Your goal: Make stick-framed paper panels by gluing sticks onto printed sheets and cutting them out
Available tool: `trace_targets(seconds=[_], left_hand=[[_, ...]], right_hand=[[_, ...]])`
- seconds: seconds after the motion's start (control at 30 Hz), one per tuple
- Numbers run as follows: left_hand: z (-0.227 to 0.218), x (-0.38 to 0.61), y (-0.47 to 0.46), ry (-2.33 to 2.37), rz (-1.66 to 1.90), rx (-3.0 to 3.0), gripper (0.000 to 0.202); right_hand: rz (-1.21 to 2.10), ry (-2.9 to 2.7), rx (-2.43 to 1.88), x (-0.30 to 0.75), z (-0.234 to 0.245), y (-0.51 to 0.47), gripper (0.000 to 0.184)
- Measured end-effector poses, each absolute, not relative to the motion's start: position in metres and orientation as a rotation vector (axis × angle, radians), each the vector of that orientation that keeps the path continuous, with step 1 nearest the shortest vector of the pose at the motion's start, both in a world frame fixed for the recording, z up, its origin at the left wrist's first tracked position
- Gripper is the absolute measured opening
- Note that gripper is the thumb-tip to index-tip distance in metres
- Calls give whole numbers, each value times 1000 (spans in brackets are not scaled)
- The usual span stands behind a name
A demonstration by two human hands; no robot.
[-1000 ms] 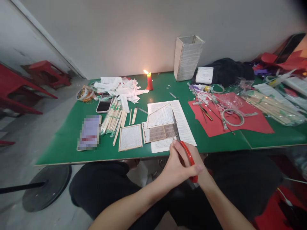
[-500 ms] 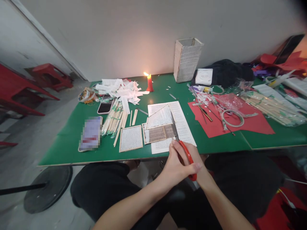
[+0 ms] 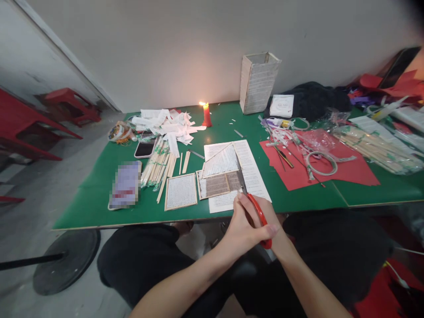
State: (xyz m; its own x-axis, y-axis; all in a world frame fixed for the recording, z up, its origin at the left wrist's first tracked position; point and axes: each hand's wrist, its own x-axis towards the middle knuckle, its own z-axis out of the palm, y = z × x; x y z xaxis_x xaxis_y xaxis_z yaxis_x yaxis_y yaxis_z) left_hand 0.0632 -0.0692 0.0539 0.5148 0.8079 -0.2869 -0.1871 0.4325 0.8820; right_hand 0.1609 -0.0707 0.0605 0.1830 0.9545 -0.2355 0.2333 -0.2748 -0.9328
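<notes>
Both of my hands meet at the table's front edge around a pair of red-handled scissors (image 3: 257, 207). The thumb of my left hand (image 3: 244, 227) lies across the lower end of the handle, and its fingers are closed. My right hand (image 3: 267, 214) is closed against the handle from the other side; its fingers are partly hidden. A tiny pale bit shows at the fingertips, too small to name. The dark blades point away over a stick-framed paper panel (image 3: 213, 186). Another framed panel (image 3: 221, 161) with a slanted stick lies above it on a printed sheet (image 3: 255, 176).
A third framed panel (image 3: 180, 191), bundled sticks (image 3: 157, 163) and two phones lie left. A lit red candle (image 3: 206, 115) burns beside paper strips (image 3: 162, 121). A tall paper-covered box (image 3: 260, 84) stands at the back. Red paper (image 3: 288, 176) with coiled wire lies right.
The candle flame has flickered slightly. My hands and the scissors have barely moved.
</notes>
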Motion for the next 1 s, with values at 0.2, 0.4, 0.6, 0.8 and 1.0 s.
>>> trace_targets(seconds=[0.2, 0.4, 0.6, 0.8, 1.0], left_hand=[[55, 64, -71, 799, 669, 897, 87], [57, 58, -58, 690, 608, 972, 107], [80, 50, -18, 609, 1068, 950, 47], [99, 51, -7, 675, 1248, 759, 19], [99, 50, -9, 736, 1282, 773, 18]], right_hand=[[1140, -1130, -1605, 161, 61, -70, 46], [1158, -1075, -1594, 167, 69, -75, 42], [884, -1220, -1518, 177, 67, -85, 33], [777, -1301, -1546, 174, 60, -90, 27], [882, -1368, -1437, 179, 56, -88, 43]])
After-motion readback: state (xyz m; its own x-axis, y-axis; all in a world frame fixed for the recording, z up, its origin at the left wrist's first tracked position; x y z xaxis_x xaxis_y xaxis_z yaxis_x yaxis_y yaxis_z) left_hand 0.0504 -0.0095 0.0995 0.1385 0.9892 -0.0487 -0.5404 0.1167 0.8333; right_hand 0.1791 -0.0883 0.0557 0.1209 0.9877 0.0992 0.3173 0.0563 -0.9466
